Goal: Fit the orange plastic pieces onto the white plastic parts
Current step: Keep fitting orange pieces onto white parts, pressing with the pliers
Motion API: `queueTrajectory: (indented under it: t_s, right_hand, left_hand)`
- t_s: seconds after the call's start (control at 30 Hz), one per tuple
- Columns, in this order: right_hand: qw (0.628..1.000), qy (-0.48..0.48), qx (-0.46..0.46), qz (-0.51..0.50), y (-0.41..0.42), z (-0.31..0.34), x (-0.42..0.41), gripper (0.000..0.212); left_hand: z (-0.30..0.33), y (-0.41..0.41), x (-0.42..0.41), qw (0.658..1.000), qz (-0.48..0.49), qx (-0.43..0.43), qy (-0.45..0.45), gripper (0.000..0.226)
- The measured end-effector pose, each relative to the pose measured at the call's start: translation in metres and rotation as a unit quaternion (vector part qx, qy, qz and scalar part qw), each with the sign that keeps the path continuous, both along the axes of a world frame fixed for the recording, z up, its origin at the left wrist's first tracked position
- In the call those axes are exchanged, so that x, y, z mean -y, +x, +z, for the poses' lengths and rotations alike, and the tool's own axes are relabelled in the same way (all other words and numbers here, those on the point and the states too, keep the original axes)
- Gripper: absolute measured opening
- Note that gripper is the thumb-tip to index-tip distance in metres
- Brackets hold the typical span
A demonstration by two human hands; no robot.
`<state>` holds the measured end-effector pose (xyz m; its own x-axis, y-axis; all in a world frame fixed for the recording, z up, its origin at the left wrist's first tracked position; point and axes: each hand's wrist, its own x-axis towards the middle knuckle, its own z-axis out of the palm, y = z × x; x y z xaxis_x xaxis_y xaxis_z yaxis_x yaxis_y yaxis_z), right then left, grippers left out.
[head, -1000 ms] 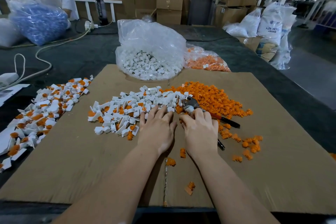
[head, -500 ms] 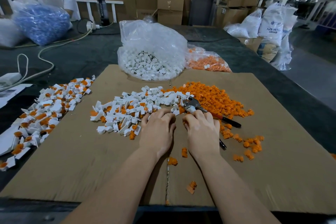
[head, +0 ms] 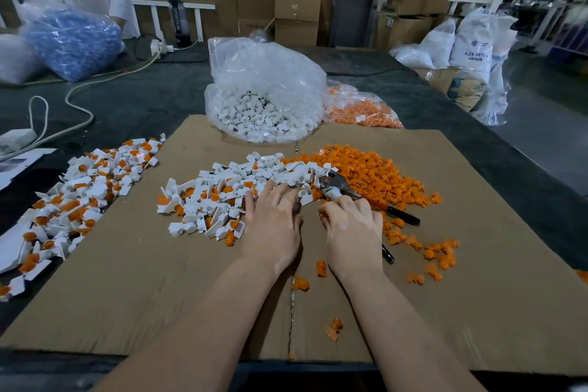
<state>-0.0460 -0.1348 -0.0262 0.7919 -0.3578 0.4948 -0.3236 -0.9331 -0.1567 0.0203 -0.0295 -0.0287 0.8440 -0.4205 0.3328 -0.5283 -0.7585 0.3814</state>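
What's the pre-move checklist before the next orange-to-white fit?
1. White parts within reach: ok, left hand lies on the white pile.
2. Orange pieces stocked: ok, orange pile beside the right hand.
3. Right hand holds an orange piece: cannot tell, curled fingers hide it.
4. Pliers out of the way: not ok, they lie under the right hand.
5. Finished pile kept separate: ok, far left.
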Motion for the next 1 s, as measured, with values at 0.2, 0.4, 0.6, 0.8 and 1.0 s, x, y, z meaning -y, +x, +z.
queueTrajectory:
  t_s: [0.2, 0.4, 0.6, 0.8, 1.0]
  right_hand:
    - [1.000, -0.015, 0.017, -0.002, 0.000, 0.000, -0.002, 0.012]
    - [1.000, -0.018, -0.003, 0.004, 0.000, 0.000, -0.001, 0.014]
    - [1.000, -0.021, 0.006, 0.005, -0.001, 0.001, -0.002, 0.013]
    - [1.000, -0.018, -0.011, 0.016, -0.001, 0.000, -0.001, 0.014]
    - [0.999, -0.022, 0.003, 0.022, -0.001, 0.000, -0.001, 0.021]
  left_hand:
    - [-0.003, 0.005, 0.011, 0.993, -0.026, -0.002, 0.112, 0.048]
    - [0.002, 0.005, 0.012, 0.997, -0.023, 0.033, 0.068, 0.033]
    - [0.005, 0.002, 0.010, 0.998, 0.023, 0.064, 0.010, 0.011]
    - [0.004, 0.001, 0.006, 0.998, 0.020, 0.063, 0.022, 0.036]
    - [0.006, -0.003, 0.001, 0.999, -0.004, 0.037, -0.028, 0.033]
